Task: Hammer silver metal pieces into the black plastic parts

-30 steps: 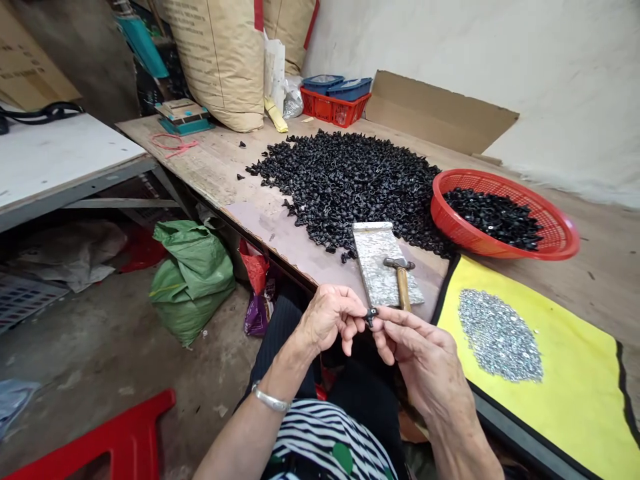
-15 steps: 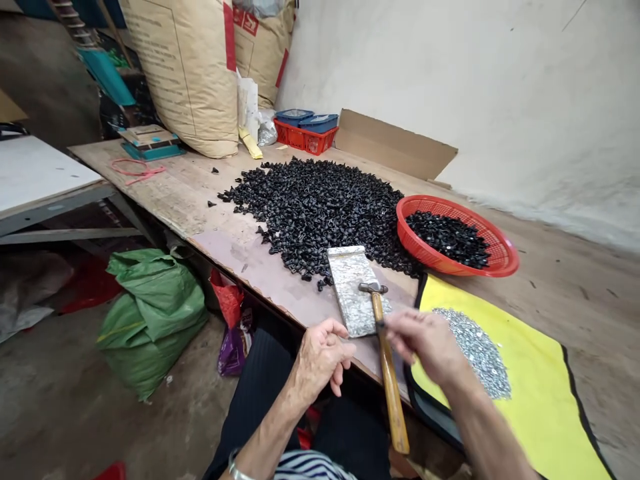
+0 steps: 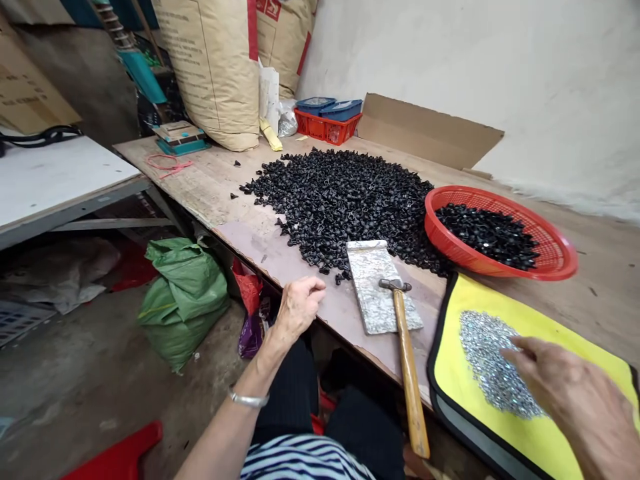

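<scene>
We record a person seated at a long plywood bench (image 3: 200,183), the two hands well apart. The left hand (image 3: 299,308) rests above the near bench edge with its fingers loosely curled; nothing shows in its grip, though we cannot tell whether something small lies inside the curl. The right hand (image 3: 567,400) is open, reaching out with extended fingers (image 3: 515,345) over the lower right of a heap of small silver metal pieces (image 3: 487,363); whether they touch the pieces, or have taken any, we cannot confirm. This heap lies on a yellow mat with black binding (image 3: 475,293), its long axis running from upper left to lower right, and the right hand is by far the nearer to it. Between the hands lies a wooden-handled hammer with a steel head (image 3: 409,363) — head resting on a mottled grey metal plate (image 3: 373,287), handle pointing toward the person and past the bench edge. Neither hand touches it. Beyond the plate spreads a broad heap of black moulded plastic pieces (image 3: 340,207), and a round red plastic basket (image 3: 429,217) to its right holds more of the same. A silver bangle (image 3: 249,400) sits on the left wrist.
</scene>
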A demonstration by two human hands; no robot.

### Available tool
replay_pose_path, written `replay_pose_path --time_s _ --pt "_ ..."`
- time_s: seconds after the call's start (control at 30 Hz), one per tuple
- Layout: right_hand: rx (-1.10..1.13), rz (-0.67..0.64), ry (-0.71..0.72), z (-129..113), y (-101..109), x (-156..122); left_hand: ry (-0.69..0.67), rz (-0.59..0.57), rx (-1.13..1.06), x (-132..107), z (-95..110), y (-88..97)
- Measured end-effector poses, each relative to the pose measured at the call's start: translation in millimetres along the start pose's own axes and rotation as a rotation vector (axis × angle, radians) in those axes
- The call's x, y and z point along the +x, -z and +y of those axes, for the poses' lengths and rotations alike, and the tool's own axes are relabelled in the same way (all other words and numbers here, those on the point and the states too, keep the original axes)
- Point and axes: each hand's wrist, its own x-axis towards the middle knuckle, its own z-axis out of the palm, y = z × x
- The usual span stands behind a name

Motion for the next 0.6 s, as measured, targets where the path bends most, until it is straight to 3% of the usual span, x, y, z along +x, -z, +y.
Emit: replay_pose_path --time_s 0.07,0.13,0.3,0.43,0.57,0.6 --pt "-0.047 -0.085 -0.044 6.0 -13.0 -15.6 -0.169 -0.028 0.181 18.0 4.8 -1.1" --pt "0.007 -0.101 -0.038 8.4 -20.1 -20.0 -0.253 -0.084 0.369 33.2 12.4 -7.5" --pt "0.166 -0.107 -0.060 9.4 -26.8 -10.6 -0.262 -0.203 0.667 49.7 22.5 -23.0" --pt "0.177 -0.137 0.006 10.4 -29.1 -5.5 -0.245 -0.220 0.652 47.2 25.1 -29.7" --pt "0.208 -0.187 0.104 14.3 -29.3 -3.0 -0.162 -0.154 0.377 46.4 28.0 -33.0" --pt "0.226 -0.139 0.114 15.5 -29.5 -3.0 -0.151 -0.140 0.331 46.1 27.6 -32.5"
